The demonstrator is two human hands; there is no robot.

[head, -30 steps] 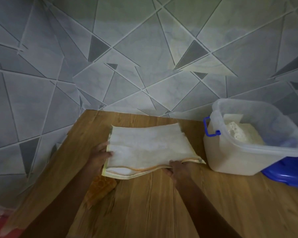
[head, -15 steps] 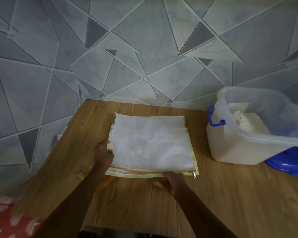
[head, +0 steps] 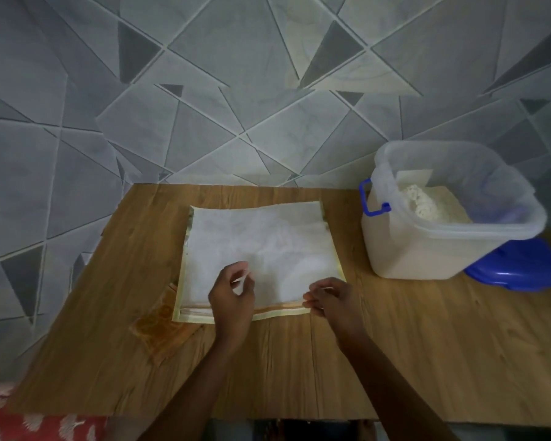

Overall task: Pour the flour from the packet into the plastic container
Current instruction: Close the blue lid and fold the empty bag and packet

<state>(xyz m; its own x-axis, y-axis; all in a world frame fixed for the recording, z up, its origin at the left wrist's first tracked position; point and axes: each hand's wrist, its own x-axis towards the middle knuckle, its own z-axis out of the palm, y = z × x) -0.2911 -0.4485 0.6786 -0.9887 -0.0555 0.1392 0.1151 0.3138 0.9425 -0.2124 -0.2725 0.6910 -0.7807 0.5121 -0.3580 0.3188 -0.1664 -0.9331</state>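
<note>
the packet [head: 261, 246] lies flat on the wooden table [head: 427, 361], white face up, with a pale yellow border and an orange strip along its near edge. the left hand [head: 231, 300] is over that near edge, fingers loosely curled and holding nothing. the right hand [head: 334, 300] is at the packet's near right corner, curled fingertips [head: 309, 304] at the orange strip; whether they pinch it is unclear. right of the packet, apart from it, stands the plastic container [head: 427, 253], open, with flour [head: 433, 206] inside and a blue handle [head: 371, 202] facing the packet. a blue lid [head: 522, 268] lies beyond the container. a brown patch [head: 163, 326] marks the table at the packet's near left corner.
</note>
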